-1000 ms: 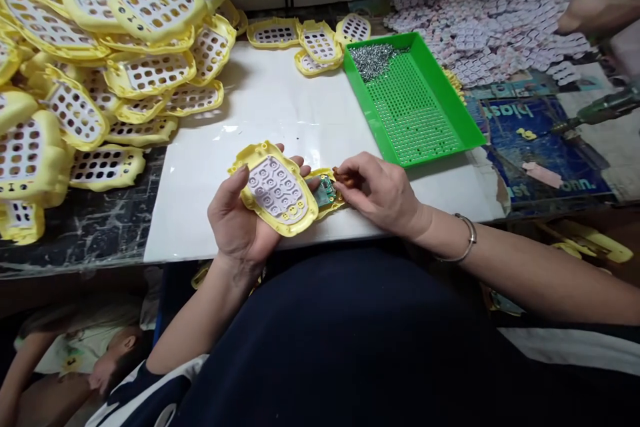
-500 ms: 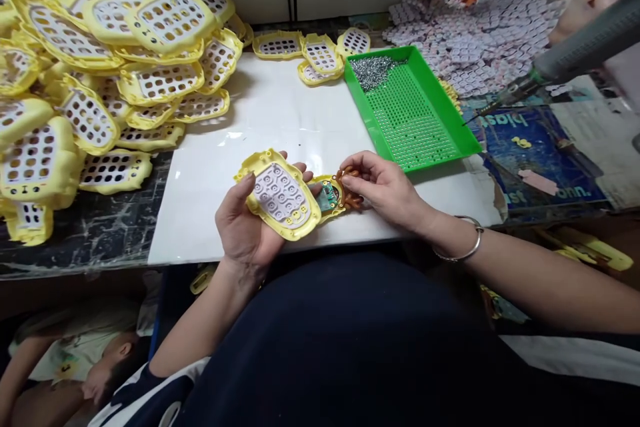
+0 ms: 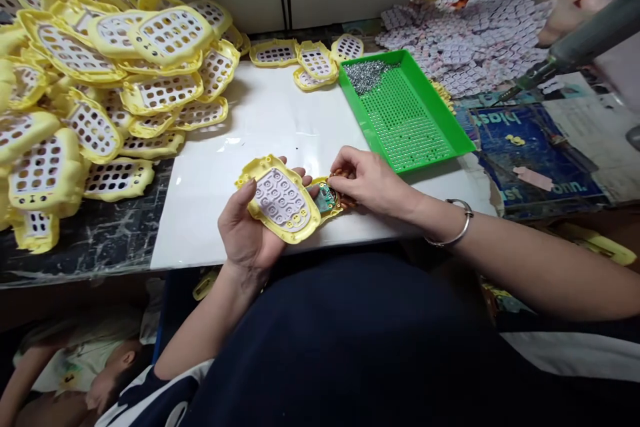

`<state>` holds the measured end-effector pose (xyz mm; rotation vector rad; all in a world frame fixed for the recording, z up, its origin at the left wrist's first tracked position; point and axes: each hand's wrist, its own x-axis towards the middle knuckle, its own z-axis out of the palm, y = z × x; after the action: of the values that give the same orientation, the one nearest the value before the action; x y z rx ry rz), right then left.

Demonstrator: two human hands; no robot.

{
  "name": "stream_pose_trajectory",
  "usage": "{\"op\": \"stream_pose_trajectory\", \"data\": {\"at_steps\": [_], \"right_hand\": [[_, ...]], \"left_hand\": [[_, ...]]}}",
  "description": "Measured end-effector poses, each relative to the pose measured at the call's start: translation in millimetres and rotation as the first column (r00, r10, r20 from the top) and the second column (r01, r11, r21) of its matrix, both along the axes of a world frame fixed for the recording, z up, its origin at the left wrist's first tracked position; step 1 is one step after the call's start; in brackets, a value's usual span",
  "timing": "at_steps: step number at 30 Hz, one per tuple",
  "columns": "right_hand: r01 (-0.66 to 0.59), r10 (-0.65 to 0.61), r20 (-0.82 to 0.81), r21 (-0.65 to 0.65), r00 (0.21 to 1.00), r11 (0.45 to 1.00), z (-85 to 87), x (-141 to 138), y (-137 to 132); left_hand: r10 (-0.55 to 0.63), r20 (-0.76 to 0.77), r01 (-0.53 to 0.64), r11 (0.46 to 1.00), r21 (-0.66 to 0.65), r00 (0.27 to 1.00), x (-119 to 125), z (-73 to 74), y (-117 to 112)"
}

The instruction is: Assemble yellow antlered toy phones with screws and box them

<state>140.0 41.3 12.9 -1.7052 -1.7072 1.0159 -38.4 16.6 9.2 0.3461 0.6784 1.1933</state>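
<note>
Head view. The left hand (image 3: 250,223) lies palm up, half curled around a yellow shell (image 3: 295,238) that carries a pale keypad sheet (image 3: 281,197). Its thumb rests on the shell's near-left rim; its fingers pass underneath, their tips emerging along the opposite edge. The forearm rises obliquely from the lower left to a slightly bent wrist.

The right hand (image 3: 370,180) is turned palm down, its fingers bent and its thumb and forefinger narrowly spaced. The fingertips touch a brown piece (image 3: 347,199) at the end of a second yellow shell (image 3: 330,215); whether they grip it or merely press on it cannot be told. The forearm enters from the right edge, sloping upward to the wrist, which wears a metal bangle (image 3: 467,223).

The second shell, with a green circuit board (image 3: 327,197), sits between the hands, partly covered by the first, above the near part of a white work surface (image 3: 190,213). Beyond the right hand stands a green tray (image 3: 440,100), with screws (image 3: 365,75) heaped in its far-left corner.
</note>
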Motion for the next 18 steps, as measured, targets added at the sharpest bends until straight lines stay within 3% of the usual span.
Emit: {"op": "stream_pose_trajectory", "data": {"at_steps": [4,6,14,18], "right_hand": [[0.064,-0.076,-0.135,-0.090,0.988,0.994,-2.8,3,-1],[0.082,-0.091,-0.120,-0.073,0.989,0.994,-4.2,3,-2],[-0.112,0.085,0.216,0.116,0.973,0.987,-5.3,-2,0],[-0.141,0.047,0.275,0.334,0.960,0.932,-2.6,6,-16]], "left_hand": [[0.000,-0.004,0.000,1.000,0.007,1.000,0,-0.1,-1],[0.006,-0.016,-0.006,1.000,0.004,1.000,-1,0.0,-1],[0.008,-0.036,-0.008,1.000,-0.005,0.999,2,1.1,-3],[0.009,-0.034,-0.012,0.998,-0.065,0.999,-4,7.2,-6]]}}
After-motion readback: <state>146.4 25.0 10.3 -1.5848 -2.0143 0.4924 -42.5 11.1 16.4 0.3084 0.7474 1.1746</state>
